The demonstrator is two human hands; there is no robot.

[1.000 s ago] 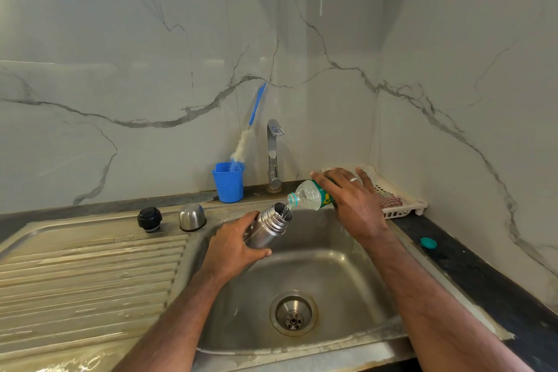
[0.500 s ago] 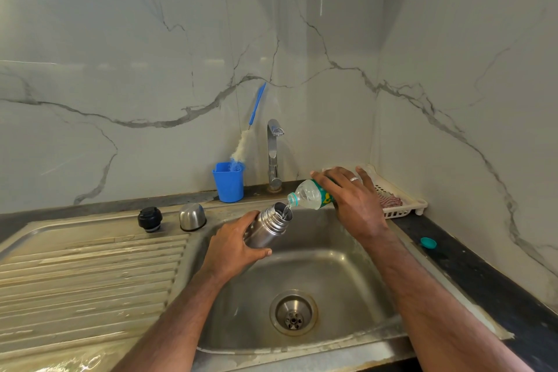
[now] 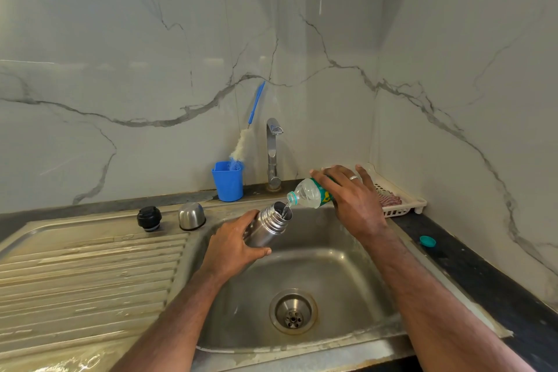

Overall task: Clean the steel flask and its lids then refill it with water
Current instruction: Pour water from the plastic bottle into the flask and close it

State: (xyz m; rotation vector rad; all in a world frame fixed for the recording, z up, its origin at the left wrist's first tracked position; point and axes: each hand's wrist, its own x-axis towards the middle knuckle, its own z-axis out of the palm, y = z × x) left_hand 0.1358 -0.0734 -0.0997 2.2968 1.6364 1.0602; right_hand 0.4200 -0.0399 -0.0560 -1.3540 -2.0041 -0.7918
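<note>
My left hand (image 3: 234,246) grips the steel flask (image 3: 268,225) and holds it tilted over the sink basin (image 3: 341,278), its open mouth pointing up and right. My right hand (image 3: 354,199) holds a clear plastic water bottle (image 3: 309,192) with a green label, tipped down to the left. A thin stream of water runs from the bottle's neck into the flask's mouth. The black inner lid (image 3: 149,218) and the steel cup lid (image 3: 191,215) stand side by side on the sink's rim at the left.
A tap (image 3: 273,154) rises behind the basin. A blue cup (image 3: 228,180) holds a bottle brush (image 3: 244,137). The ribbed draining board (image 3: 87,278) lies left. A white basket (image 3: 400,201) with a cloth sits at right, with a teal bottle cap (image 3: 427,241) on the dark counter.
Both hands, the flask and the bottle have stayed almost in place, with the bottle tipped at the flask's mouth throughout.
</note>
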